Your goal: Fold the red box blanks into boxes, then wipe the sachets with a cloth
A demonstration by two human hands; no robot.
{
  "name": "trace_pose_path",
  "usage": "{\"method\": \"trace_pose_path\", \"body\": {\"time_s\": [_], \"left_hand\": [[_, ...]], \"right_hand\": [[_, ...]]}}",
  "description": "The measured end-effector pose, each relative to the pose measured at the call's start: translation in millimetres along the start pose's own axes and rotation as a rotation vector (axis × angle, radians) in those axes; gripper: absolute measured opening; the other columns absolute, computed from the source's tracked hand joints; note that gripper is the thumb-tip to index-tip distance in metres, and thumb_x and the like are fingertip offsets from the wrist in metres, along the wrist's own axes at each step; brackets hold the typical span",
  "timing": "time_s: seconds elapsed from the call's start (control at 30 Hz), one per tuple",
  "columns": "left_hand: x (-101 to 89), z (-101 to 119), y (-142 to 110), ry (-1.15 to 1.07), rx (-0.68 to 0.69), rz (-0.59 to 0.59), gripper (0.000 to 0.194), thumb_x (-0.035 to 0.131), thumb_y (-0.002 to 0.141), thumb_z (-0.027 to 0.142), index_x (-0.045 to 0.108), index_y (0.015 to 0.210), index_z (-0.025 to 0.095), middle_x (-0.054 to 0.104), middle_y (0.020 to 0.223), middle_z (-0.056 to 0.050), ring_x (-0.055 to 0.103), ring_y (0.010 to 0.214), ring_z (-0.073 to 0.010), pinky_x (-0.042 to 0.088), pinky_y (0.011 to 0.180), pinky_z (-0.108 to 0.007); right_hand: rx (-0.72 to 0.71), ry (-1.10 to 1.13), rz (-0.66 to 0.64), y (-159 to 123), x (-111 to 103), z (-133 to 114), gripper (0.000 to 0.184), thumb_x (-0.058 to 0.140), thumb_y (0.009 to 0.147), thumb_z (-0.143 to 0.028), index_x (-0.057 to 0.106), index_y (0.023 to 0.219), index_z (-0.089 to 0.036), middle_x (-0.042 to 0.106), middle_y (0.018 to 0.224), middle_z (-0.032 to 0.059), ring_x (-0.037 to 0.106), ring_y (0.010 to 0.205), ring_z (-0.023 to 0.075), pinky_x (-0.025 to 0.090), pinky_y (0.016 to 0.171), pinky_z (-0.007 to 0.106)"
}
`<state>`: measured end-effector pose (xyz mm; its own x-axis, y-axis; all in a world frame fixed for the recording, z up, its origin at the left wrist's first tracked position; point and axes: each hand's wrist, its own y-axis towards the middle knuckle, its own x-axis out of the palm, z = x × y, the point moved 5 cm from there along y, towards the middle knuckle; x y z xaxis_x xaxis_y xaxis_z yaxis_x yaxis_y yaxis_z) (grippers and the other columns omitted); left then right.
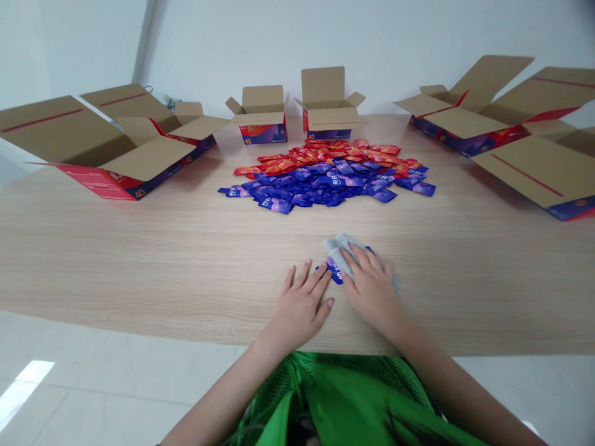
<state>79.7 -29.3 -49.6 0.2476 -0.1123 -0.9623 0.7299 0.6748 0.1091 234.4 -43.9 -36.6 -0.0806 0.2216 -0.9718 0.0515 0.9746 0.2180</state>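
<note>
My left hand (304,303) lies flat on the wooden table (139,260) with its fingers stretched out, its fingertips touching a small stack of blue sachets (335,270). My right hand (369,282) rests palm down on that same stack, fingers extended over a silvery white sachet (338,248) that is blurred by motion. Farther back in the middle of the table lies a large pile of sachets, blue ones (320,183) in front and red ones (334,155) behind.
Two small open cartons (263,118) (329,108) stand behind the pile. Larger open cartons lie at the left (116,142) and right (502,118). A green mesh bag (344,396) hangs at my lap below the table edge. White floor tiles show at the left.
</note>
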Motion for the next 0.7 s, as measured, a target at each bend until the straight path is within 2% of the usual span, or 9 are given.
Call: {"method": "trace_pose_path", "body": {"time_s": [0.07, 0.13, 0.27, 0.33, 0.47, 0.53, 0.6, 0.7], "left_hand": [[-0.1, 0.3, 0.0, -0.003, 0.000, 0.000, 0.054, 0.036, 0.101, 0.045, 0.034, 0.151, 0.026, 0.034, 0.158, -0.001, 0.018, 0.149, -0.0281, 0.017, 0.120, -0.054], [0.1, 0.1, 0.2, -0.002, -0.003, -0.006, 0.054, 0.036, 0.100, 0.045, 0.034, 0.151, 0.025, 0.033, 0.158, -0.002, 0.018, 0.149, -0.0282, 0.017, 0.120, -0.055], [0.8, -1.8, 0.5, 0.001, -0.016, -0.019, 0.055, 0.037, 0.100, 0.046, 0.038, 0.148, 0.020, 0.037, 0.156, -0.005, 0.019, 0.148, -0.0280, 0.017, 0.120, -0.054], [1.0, -2.0, 0.6, 0.002, -0.012, -0.019, 0.055, 0.037, 0.100, 0.046, 0.039, 0.148, 0.020, 0.038, 0.155, -0.005, 0.020, 0.148, -0.0279, 0.017, 0.120, -0.055], [0.4, -0.2, 0.8, -0.009, 0.007, -0.011, 0.054, 0.036, 0.101, 0.045, 0.034, 0.151, 0.025, 0.033, 0.158, -0.001, 0.019, 0.148, -0.0288, 0.018, 0.119, -0.057], [0.0, 0.4, 1.1, -0.010, 0.005, -0.015, 0.054, 0.037, 0.100, 0.044, 0.034, 0.151, 0.025, 0.033, 0.158, -0.001, 0.019, 0.148, -0.0295, 0.017, 0.119, -0.057], [-0.2, 0.5, 1.4, -0.003, -0.002, -0.023, 0.054, 0.038, 0.100, 0.044, 0.037, 0.149, 0.023, 0.035, 0.157, -0.002, 0.019, 0.148, -0.0298, 0.017, 0.119, -0.058], [-0.7, 0.1, 1.1, -0.001, -0.003, -0.017, 0.052, 0.039, 0.099, 0.043, 0.041, 0.147, 0.023, 0.040, 0.154, -0.004, 0.019, 0.148, -0.0290, 0.017, 0.119, -0.057]], "right_hand": [[0.131, -0.049, 0.026, -1.0, -1.2, 15.8, 0.048, 0.033, 0.099, -0.031, 0.047, 0.142, -0.017, 0.048, 0.145, 0.0155, 0.044, 0.125, 0.0312, 0.035, 0.094, 0.047], [0.193, -0.083, 0.045, -1.2, -1.9, 16.8, 0.049, 0.036, 0.098, -0.032, 0.047, 0.143, -0.016, 0.048, 0.143, 0.0189, 0.045, 0.123, 0.0338, 0.035, 0.092, 0.048], [-0.003, -0.012, 0.017, 1.6, 0.8, -16.3, 0.048, 0.042, 0.095, -0.030, 0.048, 0.142, -0.024, 0.046, 0.146, 0.0139, 0.040, 0.128, 0.0317, 0.032, 0.097, 0.048], [-0.060, 0.028, -0.003, 1.3, 2.2, -19.4, 0.047, 0.042, 0.095, -0.029, 0.048, 0.142, -0.027, 0.047, 0.146, 0.0106, 0.040, 0.129, 0.0290, 0.031, 0.098, 0.047], [0.137, -0.039, 0.037, -2.6, -0.2, 10.6, 0.047, 0.037, 0.097, -0.030, 0.049, 0.141, -0.023, 0.049, 0.144, 0.0137, 0.043, 0.125, 0.0309, 0.035, 0.093, 0.047], [0.193, -0.076, 0.057, -5.2, -2.6, 13.9, 0.048, 0.038, 0.096, -0.031, 0.049, 0.142, -0.021, 0.047, 0.144, 0.0165, 0.044, 0.124, 0.0330, 0.035, 0.092, 0.048], [0.098, -0.056, 0.037, -5.8, -2.5, 1.3, 0.049, 0.041, 0.095, -0.031, 0.049, 0.142, -0.022, 0.045, 0.147, 0.0151, 0.041, 0.126, 0.0330, 0.034, 0.094, 0.049], [-0.096, 0.015, -0.017, -7.0, 0.6, -15.4, 0.050, 0.042, 0.093, -0.028, 0.047, 0.143, -0.026, 0.042, 0.151, 0.0082, 0.038, 0.130, 0.0289, 0.032, 0.097, 0.046]]}}
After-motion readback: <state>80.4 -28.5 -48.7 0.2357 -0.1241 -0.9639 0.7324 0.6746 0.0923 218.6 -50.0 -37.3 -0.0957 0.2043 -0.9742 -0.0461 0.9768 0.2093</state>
